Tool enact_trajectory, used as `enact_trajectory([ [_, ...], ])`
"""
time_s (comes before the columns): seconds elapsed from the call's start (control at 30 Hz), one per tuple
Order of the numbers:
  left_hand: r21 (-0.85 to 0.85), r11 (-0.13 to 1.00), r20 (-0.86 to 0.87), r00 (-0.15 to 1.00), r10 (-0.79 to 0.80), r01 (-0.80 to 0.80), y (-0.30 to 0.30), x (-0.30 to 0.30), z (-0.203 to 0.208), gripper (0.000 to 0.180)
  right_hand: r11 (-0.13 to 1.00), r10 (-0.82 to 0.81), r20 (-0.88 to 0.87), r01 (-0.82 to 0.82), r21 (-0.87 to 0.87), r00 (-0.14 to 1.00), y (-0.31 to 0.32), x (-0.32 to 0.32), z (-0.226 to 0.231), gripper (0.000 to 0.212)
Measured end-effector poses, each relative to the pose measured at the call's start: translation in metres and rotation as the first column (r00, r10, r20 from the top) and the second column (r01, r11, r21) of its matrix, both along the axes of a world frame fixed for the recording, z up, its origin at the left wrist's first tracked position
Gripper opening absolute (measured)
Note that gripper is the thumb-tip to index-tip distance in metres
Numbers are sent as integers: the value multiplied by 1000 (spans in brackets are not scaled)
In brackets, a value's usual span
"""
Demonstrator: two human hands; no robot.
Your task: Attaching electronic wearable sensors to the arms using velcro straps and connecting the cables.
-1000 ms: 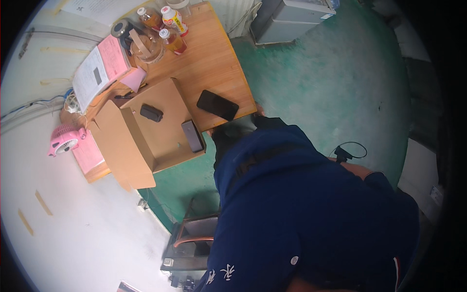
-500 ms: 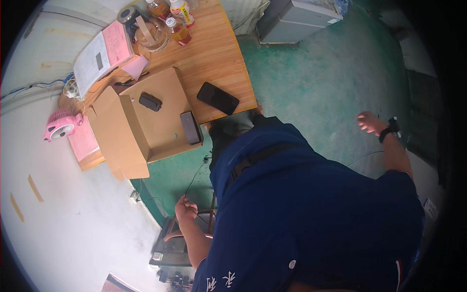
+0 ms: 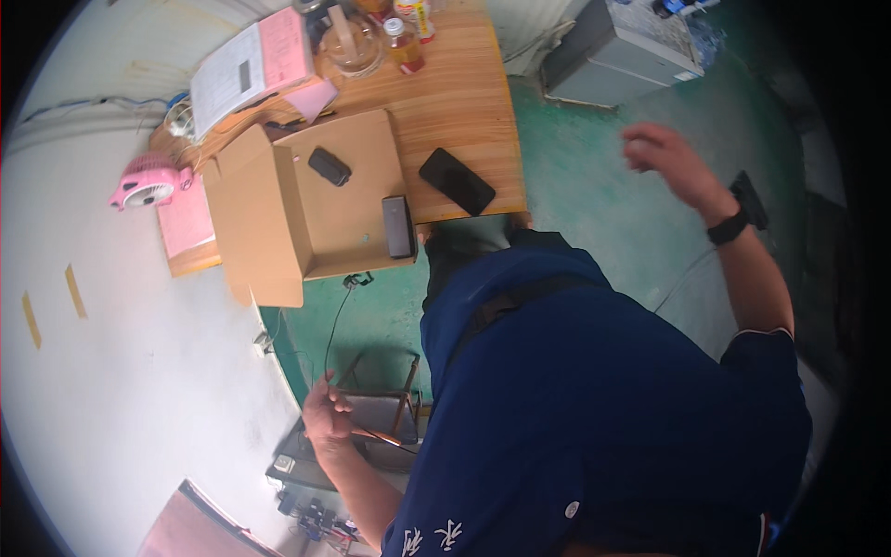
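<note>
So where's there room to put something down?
Bare tabletop lies between the black phone and amber bottle. Inside the cardboard box, there's space between the black case and grey block. It's crowded around the clear container.

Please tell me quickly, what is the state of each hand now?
Left hand: closed, holding a thin, flexible black cable.
Right hand: open, fingers loosely bent, with nothing visible in it.

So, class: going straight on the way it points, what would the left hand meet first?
Beyond the cable, the left hand would probably meet the box first; one view leaves depth unclear.
</note>
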State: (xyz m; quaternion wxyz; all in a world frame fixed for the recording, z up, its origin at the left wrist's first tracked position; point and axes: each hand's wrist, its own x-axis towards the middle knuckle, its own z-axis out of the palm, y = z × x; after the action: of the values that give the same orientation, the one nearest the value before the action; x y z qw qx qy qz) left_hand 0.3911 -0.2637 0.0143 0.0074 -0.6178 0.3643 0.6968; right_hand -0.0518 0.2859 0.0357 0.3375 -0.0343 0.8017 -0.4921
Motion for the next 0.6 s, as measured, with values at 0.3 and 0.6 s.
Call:
enact_trajectory([
  [0.3,-323,910,-95,947,-305,261,58,-54,160,35,711,602,-282,-662,-238,747,-233,56,-1,34],
  [0.6,-372,895,-418,817,-398,246,111,-35,207,41,173,920,-365,-984,45,145,-295,128,-115,51],
])
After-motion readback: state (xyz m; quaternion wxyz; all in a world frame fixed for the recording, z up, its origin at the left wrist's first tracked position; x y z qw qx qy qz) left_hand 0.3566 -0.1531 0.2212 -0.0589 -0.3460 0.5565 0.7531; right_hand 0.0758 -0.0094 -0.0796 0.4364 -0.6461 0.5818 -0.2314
